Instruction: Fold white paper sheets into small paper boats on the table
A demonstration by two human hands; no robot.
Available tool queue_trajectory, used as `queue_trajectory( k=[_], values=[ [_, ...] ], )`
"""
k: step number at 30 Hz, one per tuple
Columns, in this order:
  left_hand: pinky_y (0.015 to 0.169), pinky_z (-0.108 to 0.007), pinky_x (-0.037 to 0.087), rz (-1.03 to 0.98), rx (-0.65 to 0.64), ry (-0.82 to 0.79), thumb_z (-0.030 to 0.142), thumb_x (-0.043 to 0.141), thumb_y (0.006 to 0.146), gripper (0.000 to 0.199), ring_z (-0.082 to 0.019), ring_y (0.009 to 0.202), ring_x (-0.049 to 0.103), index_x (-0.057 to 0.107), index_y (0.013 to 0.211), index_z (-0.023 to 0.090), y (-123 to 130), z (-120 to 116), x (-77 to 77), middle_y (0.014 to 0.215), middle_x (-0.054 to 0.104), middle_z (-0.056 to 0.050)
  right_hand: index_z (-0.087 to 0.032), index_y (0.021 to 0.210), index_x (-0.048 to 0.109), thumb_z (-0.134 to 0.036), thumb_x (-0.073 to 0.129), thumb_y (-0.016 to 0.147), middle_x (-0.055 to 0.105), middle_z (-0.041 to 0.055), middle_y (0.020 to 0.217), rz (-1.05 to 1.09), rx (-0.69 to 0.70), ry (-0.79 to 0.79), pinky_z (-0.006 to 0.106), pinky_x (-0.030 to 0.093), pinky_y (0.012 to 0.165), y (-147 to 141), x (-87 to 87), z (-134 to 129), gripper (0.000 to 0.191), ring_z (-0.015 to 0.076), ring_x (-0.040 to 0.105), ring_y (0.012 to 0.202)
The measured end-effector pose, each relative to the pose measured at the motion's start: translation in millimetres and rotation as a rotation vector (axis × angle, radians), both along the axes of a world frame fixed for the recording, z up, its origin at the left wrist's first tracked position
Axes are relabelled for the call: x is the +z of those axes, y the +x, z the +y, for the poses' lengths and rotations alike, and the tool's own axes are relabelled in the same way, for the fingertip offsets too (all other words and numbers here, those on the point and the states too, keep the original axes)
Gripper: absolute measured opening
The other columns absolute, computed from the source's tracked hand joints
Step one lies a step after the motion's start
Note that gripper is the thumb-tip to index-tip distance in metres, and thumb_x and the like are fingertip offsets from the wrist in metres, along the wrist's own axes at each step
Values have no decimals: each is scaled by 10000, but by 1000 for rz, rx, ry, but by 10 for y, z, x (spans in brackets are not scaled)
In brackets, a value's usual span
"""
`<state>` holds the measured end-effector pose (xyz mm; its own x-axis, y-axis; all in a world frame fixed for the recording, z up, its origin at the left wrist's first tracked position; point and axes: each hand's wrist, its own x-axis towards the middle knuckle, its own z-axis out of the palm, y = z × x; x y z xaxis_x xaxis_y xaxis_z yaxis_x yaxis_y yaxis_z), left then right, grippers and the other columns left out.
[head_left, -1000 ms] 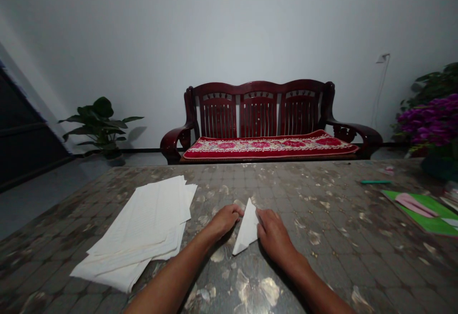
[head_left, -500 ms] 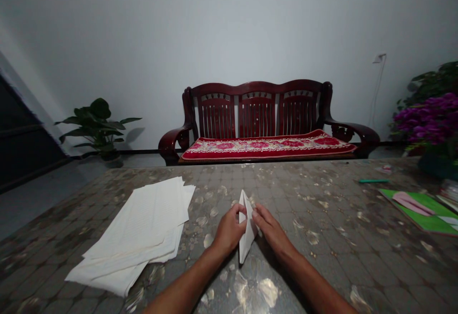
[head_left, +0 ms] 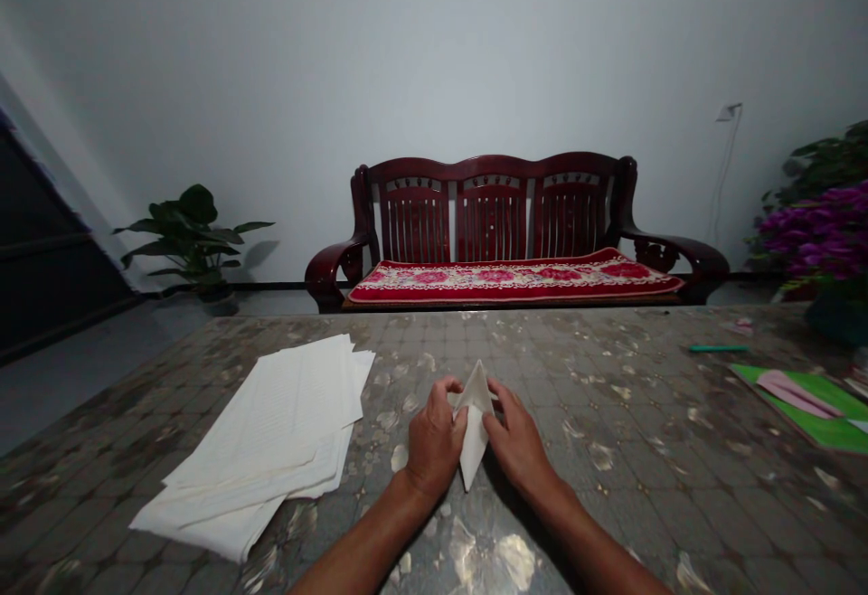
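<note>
Where both hands meet at lower centre, the folded white paper [head_left: 475, 441] lies between them. The left hand [head_left: 435, 437] and right hand [head_left: 516, 437] each grip one side.

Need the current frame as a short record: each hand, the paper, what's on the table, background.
left hand: on the left side of the folded paper
right hand: on the right side of the folded paper
folded paper: white, pointed at far and near ends, between both hands
left of hands: loose stack of white sheets
right of hands: green pen; green sheet with pink piece on it
surface: patterned table
behind table: dark red wooden bench with red floral cover
</note>
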<state>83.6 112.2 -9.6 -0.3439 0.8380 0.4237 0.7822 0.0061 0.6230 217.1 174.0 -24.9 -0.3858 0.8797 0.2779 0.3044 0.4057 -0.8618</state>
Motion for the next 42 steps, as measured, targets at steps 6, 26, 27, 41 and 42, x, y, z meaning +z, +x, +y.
queue_trajectory(
  k=[6, 26, 27, 41, 42],
  values=[
    [809, -275, 478, -82, -28, -65, 45, 538, 772, 412, -178, 940, 639, 537, 1141, 227, -92, 55, 44, 1087, 620, -33, -178, 1352, 575, -164, 441, 818, 664, 105, 1283, -268, 17, 76, 351, 472, 996, 36, 197, -21, 551, 240, 630, 1152],
    [877, -384, 418, 483, -289, -122, 74, 532, 899, 233, -244, 994, 555, 649, 1028, 229, -410, -144, -27, 1007, 657, -48, -191, 1404, 510, -73, 477, 827, 623, 104, 1246, -583, 160, 414, 346, 438, 992, 273, 73, 4, 590, 239, 541, 1137],
    [873, -392, 423, 531, -304, -111, 105, 545, 919, 200, -249, 991, 554, 650, 1035, 229, -419, -147, -23, 1003, 659, -52, -199, 1400, 515, -83, 477, 844, 624, 104, 1255, -596, 180, 431, 356, 440, 989, 287, 82, 2, 569, 242, 543, 1138],
    [1022, -425, 492, 686, -540, -32, 158, 577, 956, 338, -253, 1230, 568, 599, 1290, 208, -583, -167, -75, 1222, 679, -96, -208, 1287, 624, -164, 593, 935, 659, 104, 1289, -674, 305, 597, 407, 487, 960, 270, 141, -39, 356, 268, 573, 1181],
    [1023, -430, 494, 685, -542, -34, 156, 577, 957, 340, -256, 1241, 564, 599, 1292, 207, -591, -172, -78, 1236, 675, -102, -206, 1284, 627, -160, 594, 934, 658, 106, 1291, -677, 310, 600, 410, 489, 959, 271, 138, -41, 354, 270, 574, 1182]
  ],
)
